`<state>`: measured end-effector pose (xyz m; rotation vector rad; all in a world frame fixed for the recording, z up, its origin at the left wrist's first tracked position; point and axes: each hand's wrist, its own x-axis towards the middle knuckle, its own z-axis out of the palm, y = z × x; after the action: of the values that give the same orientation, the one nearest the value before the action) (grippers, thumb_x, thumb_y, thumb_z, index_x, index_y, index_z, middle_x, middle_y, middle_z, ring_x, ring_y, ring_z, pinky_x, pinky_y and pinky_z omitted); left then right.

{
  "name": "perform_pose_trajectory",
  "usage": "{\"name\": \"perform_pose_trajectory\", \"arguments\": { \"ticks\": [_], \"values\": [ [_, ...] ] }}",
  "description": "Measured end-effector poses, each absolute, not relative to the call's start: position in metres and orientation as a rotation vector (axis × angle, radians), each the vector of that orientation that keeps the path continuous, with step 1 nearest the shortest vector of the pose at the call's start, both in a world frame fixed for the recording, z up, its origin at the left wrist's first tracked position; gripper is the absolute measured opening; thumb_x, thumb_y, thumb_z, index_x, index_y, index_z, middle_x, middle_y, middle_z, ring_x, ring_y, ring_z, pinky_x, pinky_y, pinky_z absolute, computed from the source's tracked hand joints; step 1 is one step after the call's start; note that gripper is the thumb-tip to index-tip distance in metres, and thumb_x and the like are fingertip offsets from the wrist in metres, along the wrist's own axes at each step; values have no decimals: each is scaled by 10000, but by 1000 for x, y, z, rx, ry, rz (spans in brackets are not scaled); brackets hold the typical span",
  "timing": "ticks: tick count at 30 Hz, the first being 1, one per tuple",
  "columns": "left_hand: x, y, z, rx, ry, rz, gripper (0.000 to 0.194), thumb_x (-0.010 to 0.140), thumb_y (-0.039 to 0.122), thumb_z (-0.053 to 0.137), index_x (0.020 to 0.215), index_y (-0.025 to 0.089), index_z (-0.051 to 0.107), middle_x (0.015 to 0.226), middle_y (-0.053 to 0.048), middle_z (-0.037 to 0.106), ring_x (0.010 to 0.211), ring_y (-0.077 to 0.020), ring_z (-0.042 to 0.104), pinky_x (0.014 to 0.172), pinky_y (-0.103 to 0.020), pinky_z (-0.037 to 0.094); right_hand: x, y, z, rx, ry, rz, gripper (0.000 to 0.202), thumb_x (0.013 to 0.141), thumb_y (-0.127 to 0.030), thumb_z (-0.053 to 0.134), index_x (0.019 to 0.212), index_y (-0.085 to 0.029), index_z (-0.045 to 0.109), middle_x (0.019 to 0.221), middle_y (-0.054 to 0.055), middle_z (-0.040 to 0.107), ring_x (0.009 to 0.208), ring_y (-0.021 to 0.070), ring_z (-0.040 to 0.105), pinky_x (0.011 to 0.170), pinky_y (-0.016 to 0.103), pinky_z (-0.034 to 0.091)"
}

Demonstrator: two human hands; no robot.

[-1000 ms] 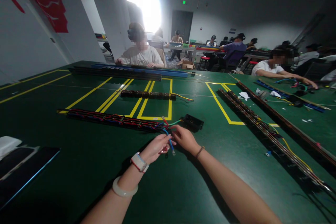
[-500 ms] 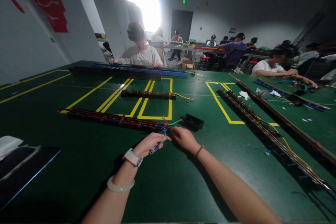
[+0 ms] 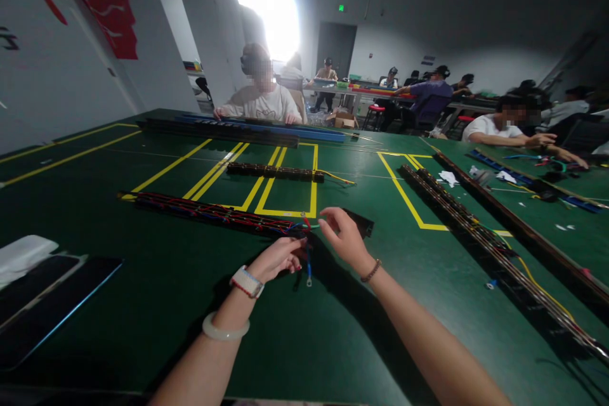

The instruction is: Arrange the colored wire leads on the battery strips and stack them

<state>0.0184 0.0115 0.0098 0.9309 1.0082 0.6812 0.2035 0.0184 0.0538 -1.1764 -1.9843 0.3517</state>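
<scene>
A long dark strip [image 3: 214, 212] with red and blue wires along it lies across the green table [image 3: 190, 342]. At its right end my left hand [image 3: 280, 257] has its fingertips pinched on something I cannot make out. Beside those fingers a blue wire [image 3: 309, 266] with a metal ring end hangs toward me. My right hand [image 3: 343, 231] is raised just right of the strip's end, its thumb and forefinger apart and nothing seen between them. Partly behind it lies a black box [image 3: 364, 224], with a short green wire near its left side.
A shorter strip [image 3: 276, 171] with a yellow wire lies farther back. Long wired strips [image 3: 457, 222] run down the right side. A tablet-like dark panel [image 3: 71, 304] is at left. People [image 3: 261, 101] sit across the table and at right.
My right hand has lifted away from the strip's end and its fingers have opened. The blue wire, earlier under my left hand's fingers, now hangs to their right. The view has shifted slightly.
</scene>
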Motion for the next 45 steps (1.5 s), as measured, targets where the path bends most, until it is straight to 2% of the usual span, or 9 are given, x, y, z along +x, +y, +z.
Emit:
{"name": "perform_pose_trajectory", "arguments": {
  "ticks": [4,9,12,20,25,29,33,37,45],
  "values": [
    [25,11,5,907,960,731,374,662,457,715,787,125,595,611,-6,600,424,-88,518,394,-202,312,180,15,83,-1024,-2186,202,375,867,-373,528,1201,-206,497,1080,74,590,967,189,537,840,307,401],
    [32,10,0,914,992,777,364,620,384,770,761,122,561,583,11,577,426,-78,504,406,-199,311,165,26,90,-1122,-2360,18,150,910,-254,467,930,-221,612,898,35,646,868,189,541,782,323,349],
    [31,8,2,925,994,755,330,668,355,747,778,125,537,628,1,591,464,-76,522,434,-197,333,181,38,91,-1260,-2276,-17,144,886,-237,508,1000,-220,593,893,39,648,874,203,534,771,328,342],
    [31,5,7,879,915,725,208,786,280,656,820,115,533,757,-53,638,565,-78,571,524,-193,409,248,67,67,-1498,-2388,151,381,755,-335,674,1118,-264,584,1086,47,616,1019,241,515,857,368,372],
    [34,5,6,807,871,744,150,820,240,618,836,113,540,814,-81,658,601,-82,582,523,-182,413,250,67,47,-1472,-2590,217,622,678,-358,731,1255,-290,509,1305,76,508,1281,322,328,970,484,285],
    [35,6,3,761,846,756,108,841,206,585,863,104,558,839,-95,666,602,-80,584,536,-178,429,237,70,45,-1417,-2725,218,757,615,-319,768,1309,-290,466,1342,82,483,1328,350,250,1011,540,203],
    [34,7,2,745,812,755,131,849,195,571,913,85,600,933,-127,664,619,-83,596,543,-181,446,228,81,57,-1395,-2840,227,716,544,-373,802,1214,-287,567,1203,91,587,1254,356,364,1017,534,192],
    [34,7,2,720,797,743,167,847,204,576,943,73,614,973,-152,660,628,-89,601,551,-186,456,228,97,70,-1427,-2937,348,611,507,-488,796,1069,-297,652,1027,66,653,1055,309,519,928,436,333],
    [34,6,5,675,790,731,182,865,184,535,998,82,606,968,-144,670,626,-80,589,540,-172,424,220,110,66,-1484,-3076,352,659,402,-590,797,962,-266,673,991,78,646,1014,311,533,897,438,353]
  ]
}}
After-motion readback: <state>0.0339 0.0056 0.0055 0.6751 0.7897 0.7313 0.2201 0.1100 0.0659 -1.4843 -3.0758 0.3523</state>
